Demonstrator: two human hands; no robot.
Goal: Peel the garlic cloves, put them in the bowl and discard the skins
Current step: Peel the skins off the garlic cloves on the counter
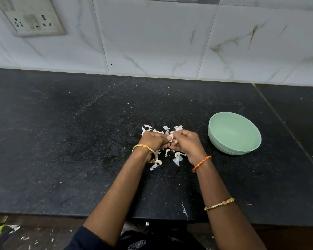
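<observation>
Both hands meet over the middle of the black counter. My left hand and my right hand pinch one pale garlic clove between their fingertips. White papery skins lie scattered behind the hands, and more skins and a few cloves lie under and in front of them. A light green bowl stands on the counter to the right of my right hand; its inside looks bare.
The black stone counter stretches left and right, ending at a white tiled wall with a switch and socket plate at top left. A seam in the counter runs diagonally past the bowl. Skin scraps litter the floor below the front edge.
</observation>
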